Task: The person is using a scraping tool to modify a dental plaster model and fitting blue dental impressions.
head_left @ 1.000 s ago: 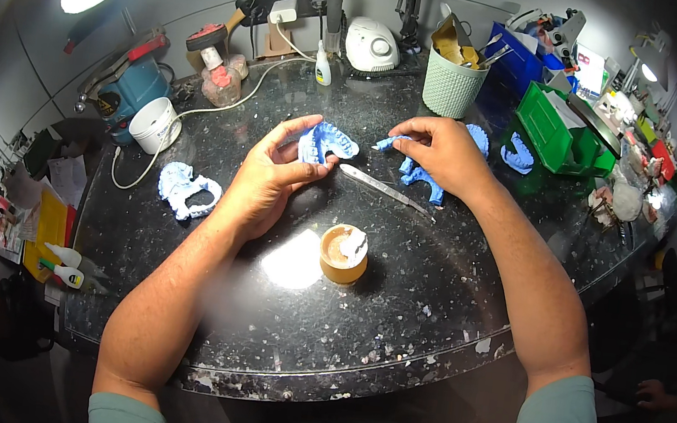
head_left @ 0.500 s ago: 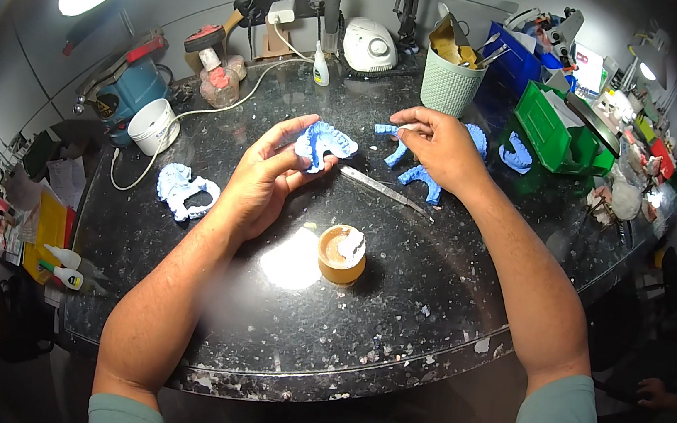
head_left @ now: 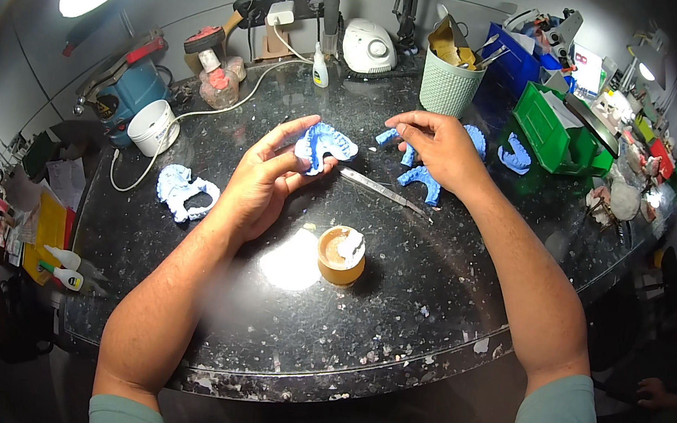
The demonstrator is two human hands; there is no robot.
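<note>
My left hand (head_left: 270, 166) holds up a blue dental cast (head_left: 326, 147), thumb and fingers around its left side and underneath. To the right, my right hand (head_left: 439, 149) is closed over a smaller blue arch piece (head_left: 387, 137). Its fingertips pinch the piece, and part of it is hidden behind them. Just below that hand lies a curved blue arch (head_left: 421, 184); another blue cast (head_left: 476, 139) shows partly behind the hand. A metal scalpel-like tool (head_left: 383, 190) lies between my hands. Nearer me stands a small amber pot (head_left: 339, 268) with white material inside.
A blue cast with an open middle (head_left: 187, 193) lies left of my left forearm. Another blue arch (head_left: 515, 154) sits near a green bin (head_left: 560, 132). At the back stand a woven-look bin (head_left: 450, 86), a white rounded device (head_left: 370, 48), a small bottle (head_left: 320, 67) and a white bucket (head_left: 152, 128).
The blue piece at my right fingertips has tilted and shifted slightly, and the fingers have moved a little left. My left hand and its cast stay in place.
</note>
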